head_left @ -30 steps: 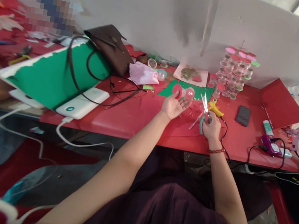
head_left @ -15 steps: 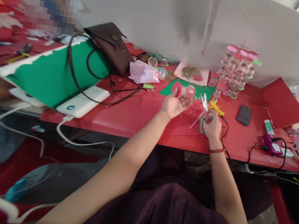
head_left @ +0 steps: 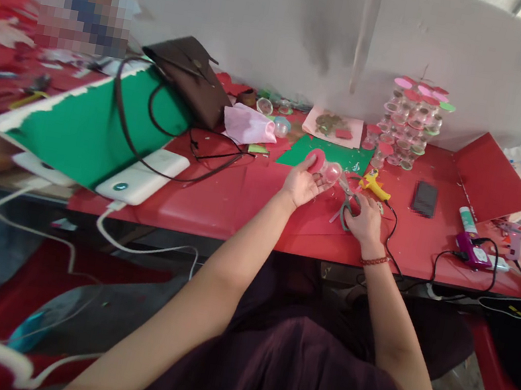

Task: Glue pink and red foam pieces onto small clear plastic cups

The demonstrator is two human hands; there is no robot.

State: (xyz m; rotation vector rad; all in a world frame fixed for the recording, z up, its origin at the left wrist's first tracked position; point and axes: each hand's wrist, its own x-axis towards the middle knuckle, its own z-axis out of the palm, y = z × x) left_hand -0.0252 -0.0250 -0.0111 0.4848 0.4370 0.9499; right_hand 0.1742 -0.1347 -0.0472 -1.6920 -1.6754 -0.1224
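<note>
Clear plastic cups (head_left: 332, 171) with a round red paper disc (head_left: 315, 160) on one end are held in my left hand (head_left: 301, 185), the thumb pressed near the disc. My right hand (head_left: 367, 222) grips a pair of scissors (head_left: 347, 209) by the handles, blades pointing up and left. The blade tips are close to the cups' right end; whether they touch I cannot tell. Beyond my right hand lies a yellow glue gun (head_left: 376, 185). A green sheet (head_left: 298, 150) with small scraps on it lies behind the cups.
A stack of clear cups with coloured discs (head_left: 408, 123) stands at the back. At right are a phone (head_left: 424, 198), a red folded card (head_left: 496, 176) and a purple adapter (head_left: 472, 251) with cords. A brown bag (head_left: 187, 78), green board (head_left: 87, 117) and white power bank (head_left: 143, 175) lie left.
The scissors and my right hand have moved left, so the blades are now near the cups. My left hand has tilted the cups and disc slightly.
</note>
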